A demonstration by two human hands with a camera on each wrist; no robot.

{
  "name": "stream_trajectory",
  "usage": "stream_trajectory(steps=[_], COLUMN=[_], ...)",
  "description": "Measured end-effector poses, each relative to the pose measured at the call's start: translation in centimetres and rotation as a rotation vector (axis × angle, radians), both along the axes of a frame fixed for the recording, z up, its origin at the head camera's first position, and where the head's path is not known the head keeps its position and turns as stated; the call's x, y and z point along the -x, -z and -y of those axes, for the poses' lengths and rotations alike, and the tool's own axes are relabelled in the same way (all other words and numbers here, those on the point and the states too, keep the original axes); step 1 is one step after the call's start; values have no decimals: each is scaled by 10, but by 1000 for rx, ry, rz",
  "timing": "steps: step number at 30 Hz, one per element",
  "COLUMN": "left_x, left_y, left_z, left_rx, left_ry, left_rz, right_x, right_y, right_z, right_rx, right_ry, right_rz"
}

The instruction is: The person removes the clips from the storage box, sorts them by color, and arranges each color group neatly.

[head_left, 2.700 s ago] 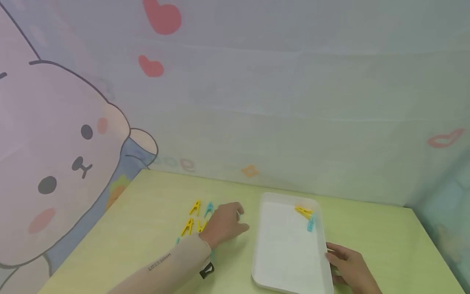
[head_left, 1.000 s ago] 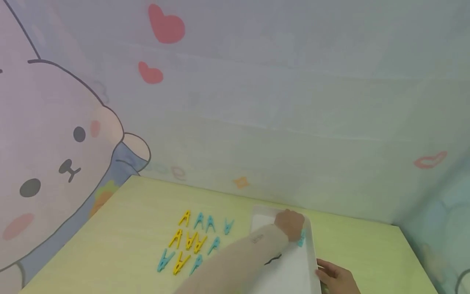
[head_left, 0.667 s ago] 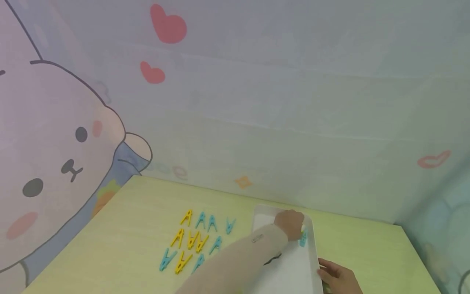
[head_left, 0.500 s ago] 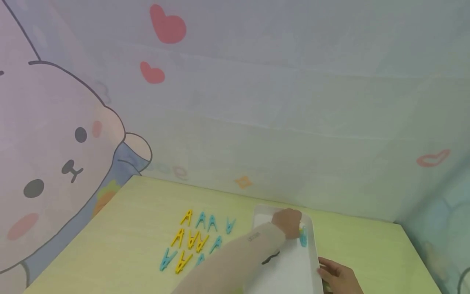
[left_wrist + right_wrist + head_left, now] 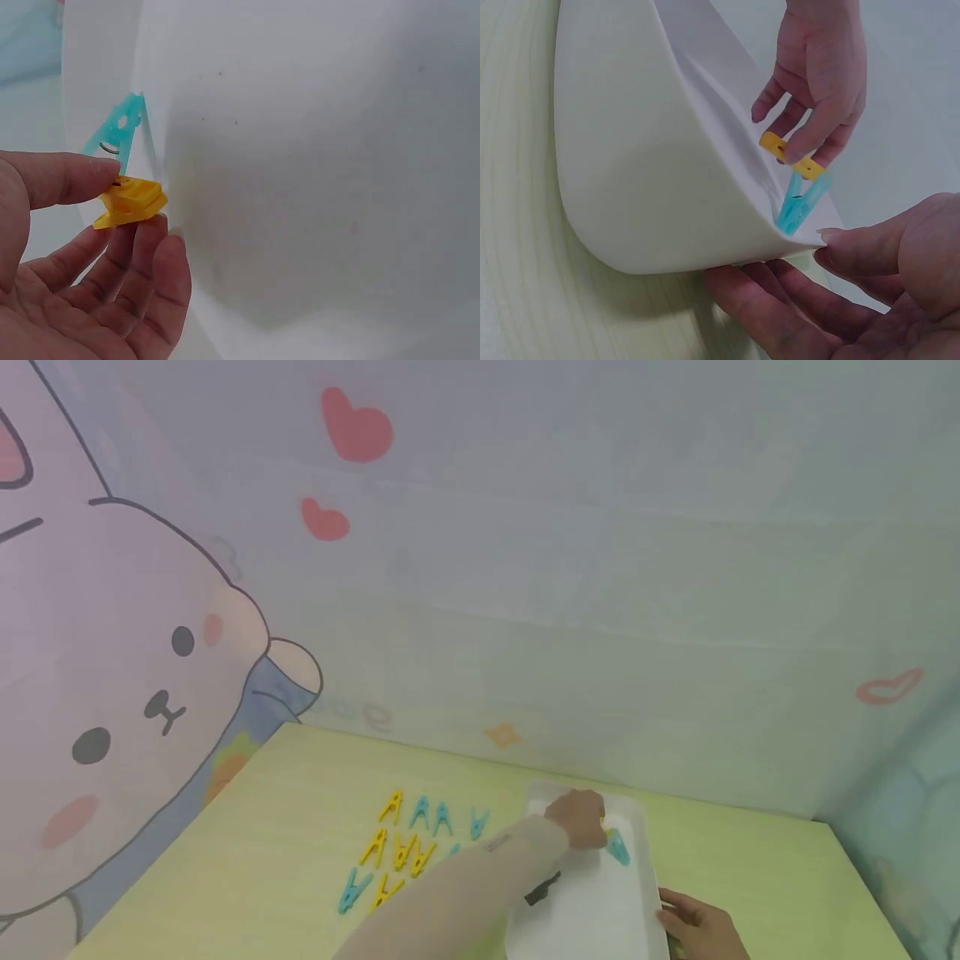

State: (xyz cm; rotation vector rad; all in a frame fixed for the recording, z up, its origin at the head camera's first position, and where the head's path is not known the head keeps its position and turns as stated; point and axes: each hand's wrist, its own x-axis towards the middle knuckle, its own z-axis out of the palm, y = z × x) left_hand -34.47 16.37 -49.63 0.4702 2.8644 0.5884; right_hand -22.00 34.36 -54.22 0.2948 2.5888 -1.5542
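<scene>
My left hand (image 5: 577,818) is inside the white tray (image 5: 592,910), low at its far end. Between thumb and fingertips it pinches a yellow clothespin (image 5: 133,201). A light blue clothespin (image 5: 124,124) stands close behind the yellow one, by the tray wall; in the right wrist view the two overlap. In the head view the hand hides most of the yellow clothespin. At the tray's right side, my right hand (image 5: 708,931) grips the rim, thumb on top and fingers under the outside edge (image 5: 840,251).
Several yellow clothespins (image 5: 373,847) and blue clothespins (image 5: 352,891) lie in loose rows on the pale green table (image 5: 757,860), left of the tray. My left sleeve (image 5: 465,893) covers some. A printed cloth backdrop (image 5: 562,610) hangs behind the table.
My left hand has gone from over the table clothespins rightward into the tray, then drawn slightly left. The blue clothespin in the tray has turned. The right hand keeps its grip on the rim.
</scene>
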Motion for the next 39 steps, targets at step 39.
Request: stream_trajectory(steps=[39], left_x=[-74], left_y=[-50], left_z=[180], left_rx=[-557], left_ry=[-49], left_rz=[406], right_x=[7], right_y=[6], right_z=[1], right_rx=[20], right_ry=[7], right_rz=[76])
